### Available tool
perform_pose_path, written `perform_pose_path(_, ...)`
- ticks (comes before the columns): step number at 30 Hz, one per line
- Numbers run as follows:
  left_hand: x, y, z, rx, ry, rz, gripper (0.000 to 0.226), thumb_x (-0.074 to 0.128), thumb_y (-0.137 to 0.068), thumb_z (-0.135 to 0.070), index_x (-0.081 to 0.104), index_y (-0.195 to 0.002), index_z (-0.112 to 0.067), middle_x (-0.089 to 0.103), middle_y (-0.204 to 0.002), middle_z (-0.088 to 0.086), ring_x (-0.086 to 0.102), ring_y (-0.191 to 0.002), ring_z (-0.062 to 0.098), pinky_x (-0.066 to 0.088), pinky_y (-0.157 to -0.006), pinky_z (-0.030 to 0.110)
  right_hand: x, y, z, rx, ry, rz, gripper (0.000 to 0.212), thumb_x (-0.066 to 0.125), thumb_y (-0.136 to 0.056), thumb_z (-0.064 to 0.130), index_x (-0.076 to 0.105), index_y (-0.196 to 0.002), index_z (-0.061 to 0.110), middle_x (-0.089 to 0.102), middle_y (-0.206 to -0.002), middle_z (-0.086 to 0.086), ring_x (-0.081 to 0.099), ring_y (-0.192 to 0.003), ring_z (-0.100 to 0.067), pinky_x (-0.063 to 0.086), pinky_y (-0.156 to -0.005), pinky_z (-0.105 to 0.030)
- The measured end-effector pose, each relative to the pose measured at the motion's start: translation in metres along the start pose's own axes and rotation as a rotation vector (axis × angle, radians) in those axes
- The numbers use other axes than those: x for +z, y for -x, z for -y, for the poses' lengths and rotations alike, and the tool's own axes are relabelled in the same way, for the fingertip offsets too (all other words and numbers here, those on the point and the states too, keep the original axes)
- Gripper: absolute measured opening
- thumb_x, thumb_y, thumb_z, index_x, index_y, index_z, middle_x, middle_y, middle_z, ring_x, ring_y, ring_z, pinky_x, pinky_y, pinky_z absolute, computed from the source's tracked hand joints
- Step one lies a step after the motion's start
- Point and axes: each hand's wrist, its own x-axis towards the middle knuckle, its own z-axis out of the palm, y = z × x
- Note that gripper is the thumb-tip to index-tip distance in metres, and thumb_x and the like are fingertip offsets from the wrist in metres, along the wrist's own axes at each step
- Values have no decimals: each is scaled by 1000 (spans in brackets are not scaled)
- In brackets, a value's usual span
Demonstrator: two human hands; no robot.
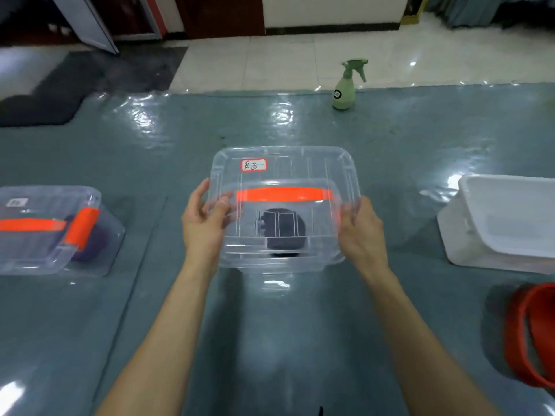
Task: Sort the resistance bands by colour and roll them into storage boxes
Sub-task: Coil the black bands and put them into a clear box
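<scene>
A clear storage box stands in the middle of the blue-grey mat. A rolled black band lies inside it. I hold its clear lid, with an orange handle and a red-edged label, tilted just above the box. My left hand grips the lid's left edge and my right hand grips its right edge. At the far left lies a second clear box with an orange clasp and a dark purple roll inside. A loose red band lies at the right edge.
A white plastic box sits at the right, open. A green spray bottle stands at the mat's far edge, by the white tiled floor. A dark mat lies at the far left.
</scene>
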Motion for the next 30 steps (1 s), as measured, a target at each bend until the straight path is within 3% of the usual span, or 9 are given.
perform_pose_path(4,-17,-17,23,22,-402,-68,55,67,-106,-19,53,-160,-24,68,-149,-6,65,-135,12,48,-121,39,29,-7,2,-52,35,-26,28,38,-116,24,53,-121,2,60,-112,-13,54,-99,-32,37,-79,-38)
perform_pose_path(7,-21,-16,43,6,-542,-45,49,67,-106,-30,59,-154,-29,72,-130,-22,68,-121,6,51,-111,32,45,-9,-17,-32,104,6,34,37,-114,11,50,-139,-8,55,-142,-24,49,-135,-41,38,-116,-48)
perform_pose_path(10,-22,-13,59,-12,-567,-34,50,65,-106,-31,57,-155,-33,70,-138,-16,67,-127,13,51,-113,36,49,-5,-33,-20,93,-6,47,38,-114,13,40,-157,-6,45,-160,-24,38,-152,-40,27,-127,-50)
perform_pose_path(14,-25,-15,66,-17,-556,-63,53,67,-105,-25,56,-157,-28,62,-154,-6,60,-140,18,45,-123,45,48,-4,-46,-43,77,-11,51,38,-114,20,36,-163,3,44,-164,-18,38,-154,-36,29,-127,-50)
perform_pose_path(18,-25,2,79,6,-557,-126,58,68,-106,-25,50,-161,-24,59,-156,0,57,-142,21,42,-124,46,51,9,-55,-43,14,-29,60,40,-115,30,22,-171,18,24,-177,-7,22,-164,-24,21,-131,-40)
perform_pose_path(21,-19,0,79,-131,-482,-254,72,76,-101,-36,45,-163,-21,61,-153,6,62,-134,24,45,-117,37,53,1,-57,88,-103,-50,75,51,-111,39,15,-171,15,26,-176,-8,31,-160,-28,29,-126,-42)
perform_pose_path(24,-13,-2,76,-125,-463,-328,58,82,-96,-34,64,-146,-11,73,-135,8,71,-123,28,51,-104,32,49,-6,-59,223,-370,-36,64,69,-100,43,49,-153,13,62,-144,-9,60,-135,-34,49,-106,-41)
perform_pose_path(26,-9,3,72,15,-510,-374,52,85,-92,-27,69,-140,-13,75,-130,4,71,-116,22,53,-104,32,50,0,-59,143,-394,-104,44,74,-99,35,63,-139,17,71,-124,-2,69,-117,-28,54,-96,-37)
perform_pose_path(30,-6,8,68,167,-612,-399,44,87,-88,-20,75,-130,-15,73,-121,6,70,-108,25,55,-101,39,52,10,-51,-105,-160,-288,46,68,-102,24,63,-147,27,75,-129,8,68,-111,-9,52,-102,-24)
